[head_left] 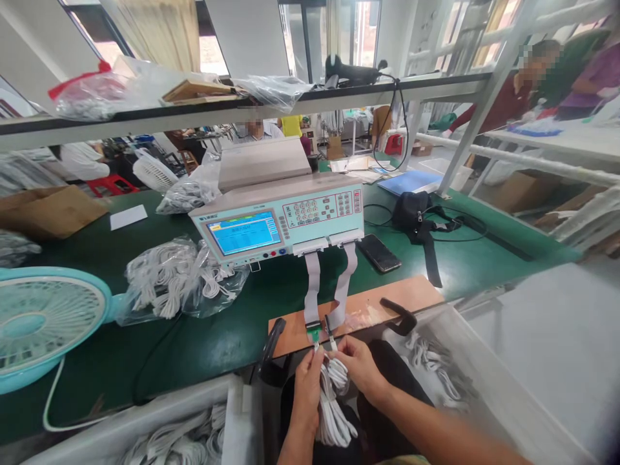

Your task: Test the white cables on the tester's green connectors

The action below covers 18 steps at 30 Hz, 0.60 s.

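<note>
Both hands work at the near edge of a wooden board (387, 300) on the green bench. My left hand (307, 381) and my right hand (359, 365) each pinch an end of a coiled white cable (332, 403) that hangs between them. The cable ends sit at two small connectors (320, 332) on the board's front edge. Two grey ribbon cables (329, 284) run from those connectors up to a pale cable tester (285, 219) with a lit blue screen.
Clear bags of white cables (179, 278) lie left of the tester, and a teal fan (43, 323) stands far left. White bins hold more cables at the lower left (169, 439) and right (436, 368). A black phone (378, 252) and black pouch (411, 210) lie right. People work behind the shelf.
</note>
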### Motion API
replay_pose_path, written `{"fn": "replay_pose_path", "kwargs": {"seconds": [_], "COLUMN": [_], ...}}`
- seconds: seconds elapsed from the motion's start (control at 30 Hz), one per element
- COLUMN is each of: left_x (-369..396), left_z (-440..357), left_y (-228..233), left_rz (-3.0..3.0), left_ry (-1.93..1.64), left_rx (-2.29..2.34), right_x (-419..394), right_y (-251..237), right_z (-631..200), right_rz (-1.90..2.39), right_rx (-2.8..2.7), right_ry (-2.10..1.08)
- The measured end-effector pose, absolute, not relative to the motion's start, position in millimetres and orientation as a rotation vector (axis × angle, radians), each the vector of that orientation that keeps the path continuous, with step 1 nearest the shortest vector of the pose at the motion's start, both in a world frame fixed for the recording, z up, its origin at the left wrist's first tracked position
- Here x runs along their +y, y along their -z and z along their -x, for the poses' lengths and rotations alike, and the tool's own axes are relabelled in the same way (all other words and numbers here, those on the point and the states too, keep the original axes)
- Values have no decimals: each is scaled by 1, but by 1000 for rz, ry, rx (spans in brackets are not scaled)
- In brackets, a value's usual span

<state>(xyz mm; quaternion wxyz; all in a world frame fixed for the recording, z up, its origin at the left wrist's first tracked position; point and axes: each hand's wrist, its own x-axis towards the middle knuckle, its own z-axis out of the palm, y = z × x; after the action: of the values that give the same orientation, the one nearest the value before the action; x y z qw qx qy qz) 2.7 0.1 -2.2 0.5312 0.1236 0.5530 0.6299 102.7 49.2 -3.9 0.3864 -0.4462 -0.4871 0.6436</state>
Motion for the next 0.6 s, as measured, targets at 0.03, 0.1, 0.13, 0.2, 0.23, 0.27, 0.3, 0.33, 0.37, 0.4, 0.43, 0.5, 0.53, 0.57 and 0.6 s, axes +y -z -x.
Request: {"fn": "replay_pose_path", "kwargs": {"seconds": [0.03, 0.1, 0.13, 0.2, 0.23, 0.27, 0.3, 0.33, 0.37, 0.4, 0.43, 0.5, 0.53, 0.57, 0.6], "left_x": [0, -1, -1, -2, -2, -3, -3, -3, -3, -3, -3, -4, -4, -5, -5], "left_z": [-3, -3, -3, -2, -2, -1, -1, 0, 0, 1, 1, 2, 2, 2, 2], "left_y": [2, 1, 0, -1, -1, -1, -1, 0, 0, 1, 2, 3, 4, 4, 4], "left_rz": [-298, -318, -331, -353, -363, -370, -376, -383, -392, -400, -405, -409, -409, -411, -417], "left_ry": [-1509, -1512, -1508, -1496, -1488, -1483, -1477, -1474, -1469, -1468, -1470, -1475, -1476, -1475, -1475], "left_rx": [1328, 1341, 1341, 1330, 1319, 1311, 1306, 1304, 1301, 1295, 1290, 1276, 1276, 1283, 1296], "right_x": [49, 49, 49, 48, 48, 48, 48, 48, 49, 49, 49, 49, 49, 49, 49], "right_y": [3, 0, -2, -6, -7, -8, -9, -10, -10, -10, -10, -10, -9, -9, -9], "right_z": [-103, -103, -103, -102, -102, -101, -101, -100, -100, -99, -99, -98, -98, -99, -99], "right_rz": [1134, 1131, 1132, 1144, 1153, 1162, 1170, 1177, 1182, 1188, 1194, 1204, 1206, 1205, 1203], "right_rx": [-1231, -1207, -1194, -1174, -1166, -1159, -1154, -1149, -1144, -1137, -1130, -1124, -1130, -1144, -1160], "right_ry": [-1644, -1671, -1685, -1701, -1703, -1700, -1696, -1694, -1697, -1703, -1711, -1713, -1704, -1692, -1679]}}
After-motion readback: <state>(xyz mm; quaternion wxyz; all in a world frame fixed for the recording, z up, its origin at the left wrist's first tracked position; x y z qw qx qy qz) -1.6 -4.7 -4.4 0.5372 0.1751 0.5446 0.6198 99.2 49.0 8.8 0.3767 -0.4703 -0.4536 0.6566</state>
